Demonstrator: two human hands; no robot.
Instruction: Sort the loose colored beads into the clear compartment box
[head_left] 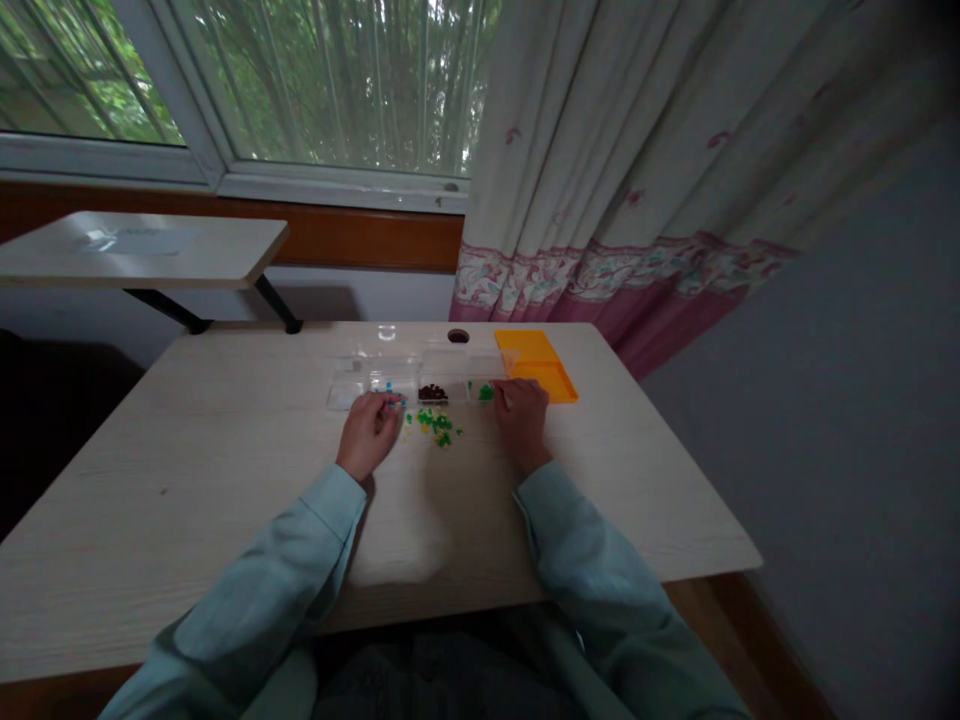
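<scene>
A clear plastic compartment box [455, 392] lies across the table with its transparent lid [442, 360] raised behind it. Small blue pieces [388, 388] sit in a left compartment, dark brown pieces [433, 393] in a middle one, green pieces [486, 392] in one at the right. A loose pile of green and yellow pieces [437, 425] is on the tabletop in front. My left hand [369, 432] is at the box's front edge by the blue pieces, fingertips pinched together. My right hand [523, 418] reaches the green compartment with fingers closed. What either pinch holds is too small to tell.
An orange tray [551, 380] lies behind and beside my right hand. The pale wooden table [247, 500] has a round cable hole [458, 336] near its back edge. A raised shelf [225, 250] stands at the back left. A curtain [570, 200] hangs behind.
</scene>
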